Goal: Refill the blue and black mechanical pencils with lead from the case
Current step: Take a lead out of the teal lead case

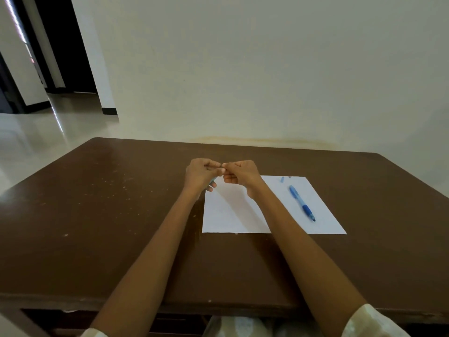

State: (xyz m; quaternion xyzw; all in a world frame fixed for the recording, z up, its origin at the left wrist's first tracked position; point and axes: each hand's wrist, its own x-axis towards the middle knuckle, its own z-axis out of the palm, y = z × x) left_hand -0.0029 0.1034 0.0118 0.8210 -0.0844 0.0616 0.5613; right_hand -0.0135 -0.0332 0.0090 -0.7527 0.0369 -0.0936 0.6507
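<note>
Nearest, two bare forearms with pale sleeve cuffs are reaching out over the dark brown wooden counter [97, 215], and a white sheet of paper [233, 215] is lying flat beyond its near edge. Resting on the sheet's right part is the blue plastic mechanical pencil [302, 203], its long axis running near-to-far with the tip toward the person; the right hand [239, 175] is the closer one to it, the pencil lying to that hand's right and a little nearer. Farther on, two tiny pieces [282, 179] are sitting by the sheet's far edge, too small to identify. Beyond, both hands are meeting over the sheet's far left corner, fingertips touching. The left hand [201, 175] is curling round something pale blue showing under its fingers, possibly the lead case; the right is pinching something I cannot make out. No black pencil is showing anywhere.
</note>
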